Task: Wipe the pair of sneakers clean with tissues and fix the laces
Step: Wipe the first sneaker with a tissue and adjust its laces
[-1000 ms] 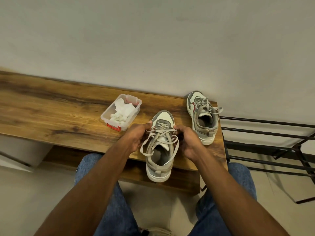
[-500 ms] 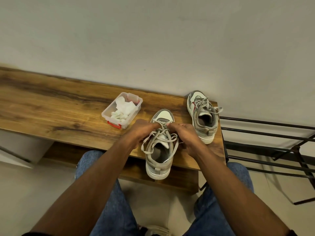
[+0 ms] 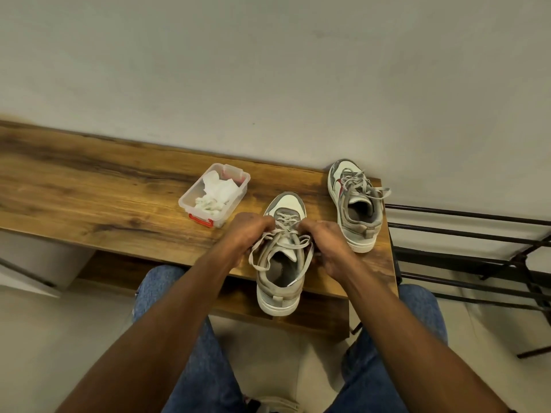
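A grey and white sneaker (image 3: 280, 281) stands on the wooden bench (image 3: 104, 201), its heel jutting over the front edge. My left hand (image 3: 247, 234) and my right hand (image 3: 328, 242) meet over its upper eyelets, each pinching its grey laces (image 3: 286, 234). Loose lace loops hang down both sides of the shoe. The second sneaker (image 3: 354, 204) sits at the bench's far right corner with its laces loosely tied. A clear plastic box (image 3: 214, 195) with red clips holds crumpled white tissues (image 3: 217, 192), left of the near sneaker.
The bench runs along a plain wall. A black metal rack (image 3: 471, 248) stands just right of the bench. My knees in blue jeans (image 3: 167, 293) are below the front edge, with a light floor beneath.
Both hands moved up the sneaker toward its toe and closer together, drawing the laces tighter across the tongue. The sneaker itself has barely shifted.
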